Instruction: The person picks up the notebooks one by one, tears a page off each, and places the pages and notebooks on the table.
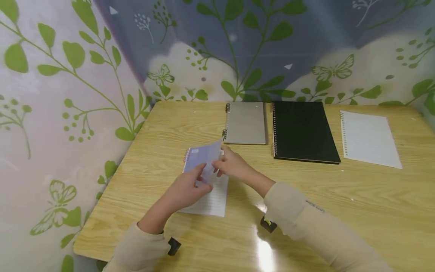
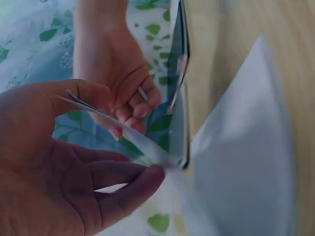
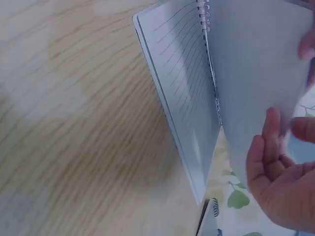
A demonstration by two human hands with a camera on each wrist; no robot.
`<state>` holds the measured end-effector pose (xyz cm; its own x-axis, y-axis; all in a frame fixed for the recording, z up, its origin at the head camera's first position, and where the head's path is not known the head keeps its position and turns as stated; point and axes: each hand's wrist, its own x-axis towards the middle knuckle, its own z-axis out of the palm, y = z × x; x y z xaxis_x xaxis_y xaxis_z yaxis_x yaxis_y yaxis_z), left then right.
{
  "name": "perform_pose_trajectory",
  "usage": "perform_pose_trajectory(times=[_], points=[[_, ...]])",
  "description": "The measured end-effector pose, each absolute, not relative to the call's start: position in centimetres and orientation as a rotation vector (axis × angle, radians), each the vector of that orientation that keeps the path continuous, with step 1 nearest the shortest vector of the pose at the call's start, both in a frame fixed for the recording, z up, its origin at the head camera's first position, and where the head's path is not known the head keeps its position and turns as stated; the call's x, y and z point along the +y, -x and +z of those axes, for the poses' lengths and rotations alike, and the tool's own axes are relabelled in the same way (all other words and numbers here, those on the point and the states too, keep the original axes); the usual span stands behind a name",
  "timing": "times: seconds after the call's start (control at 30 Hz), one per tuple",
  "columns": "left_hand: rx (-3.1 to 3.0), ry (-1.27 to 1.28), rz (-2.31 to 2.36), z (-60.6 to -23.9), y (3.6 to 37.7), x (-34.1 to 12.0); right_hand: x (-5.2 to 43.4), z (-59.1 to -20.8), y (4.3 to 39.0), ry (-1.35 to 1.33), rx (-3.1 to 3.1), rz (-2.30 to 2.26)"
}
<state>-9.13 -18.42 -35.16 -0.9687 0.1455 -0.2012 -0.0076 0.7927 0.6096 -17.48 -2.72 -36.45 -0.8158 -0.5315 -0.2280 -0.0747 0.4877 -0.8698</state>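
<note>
A small spiral notebook (image 1: 210,198) lies open on the wooden table (image 1: 340,196), lined page (image 3: 182,108) up. Its purple cover (image 1: 202,155) is raised and bent over the page. My left hand (image 1: 204,175) pinches the lower edge of the cover between thumb and fingers (image 2: 147,177); the thin sheet (image 2: 142,142) runs from the thumb to the binding. My right hand (image 1: 221,166) holds the cover's right edge, fingers (image 3: 273,132) behind it and the thumb in front. In the left wrist view the right hand (image 2: 128,108) shows behind the sheet.
Behind the hands lie a grey spiral notebook (image 1: 245,122), a larger black spiral notebook (image 1: 304,130) and a loose lined sheet (image 1: 368,138), in a row along the table's back edge. Leaf-patterned walls (image 1: 68,94) close the left and the back.
</note>
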Motion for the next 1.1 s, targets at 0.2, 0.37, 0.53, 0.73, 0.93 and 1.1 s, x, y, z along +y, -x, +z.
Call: perform_pose_trajectory(times=[0.2,0.37,0.53,0.73,0.93,1.1], points=[[2.900,-0.244,0.723,-37.8,9.0,-17.2,-2.1,-38.2,17.4,0.436,2.351,-1.240],[2.904,-0.201,0.475,-40.1,8.7,-17.0,-2.1,-40.7,17.0,0.509,2.479,-1.078],[2.880,-0.207,0.351,-41.1,8.8,-16.9,-2.3,-41.6,16.9,0.533,2.598,-0.879],[2.879,-0.207,0.310,-41.0,8.8,-16.9,-2.4,-41.4,17.2,0.617,2.638,-0.698],[2.888,-0.198,0.356,-41.1,8.8,-17.1,-2.4,-41.6,17.2,0.659,2.670,-0.591],[2.861,-0.140,0.398,-41.1,9.2,-18.1,-1.6,-40.8,18.2,0.638,2.563,-0.819]])
